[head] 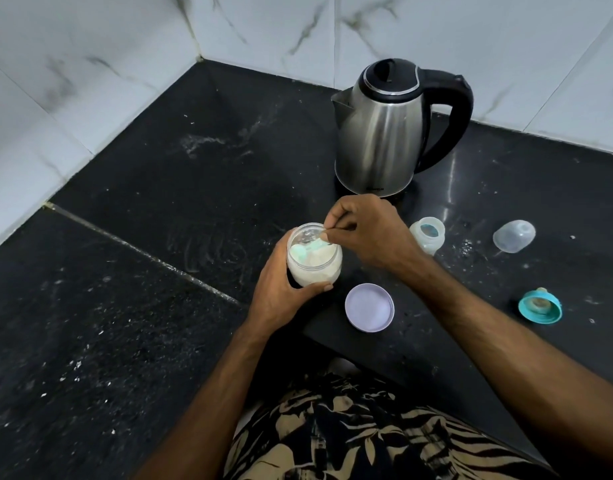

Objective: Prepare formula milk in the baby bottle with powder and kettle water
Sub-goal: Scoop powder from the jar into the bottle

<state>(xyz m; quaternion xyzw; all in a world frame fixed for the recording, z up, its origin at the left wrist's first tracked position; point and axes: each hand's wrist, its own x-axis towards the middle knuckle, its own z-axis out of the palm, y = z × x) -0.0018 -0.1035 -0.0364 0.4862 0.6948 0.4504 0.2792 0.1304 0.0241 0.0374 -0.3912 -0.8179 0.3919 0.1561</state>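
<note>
A clear jar of white formula powder (318,268) stands open on the black counter, and my left hand (280,292) grips its side. My right hand (363,230) pinches the handle of a pale green scoop (306,249) whose bowl rests in the powder. The small baby bottle (428,234) stands open just right of my right hand. A steel kettle (384,133) with a black handle and lid sits behind both hands.
The jar's lilac lid (369,307) lies near the counter's front edge. A clear bottle cap (513,236) lies on its side to the right, and the teal teat ring (540,305) sits nearer me. White marble-tiled walls (90,64) close the corner.
</note>
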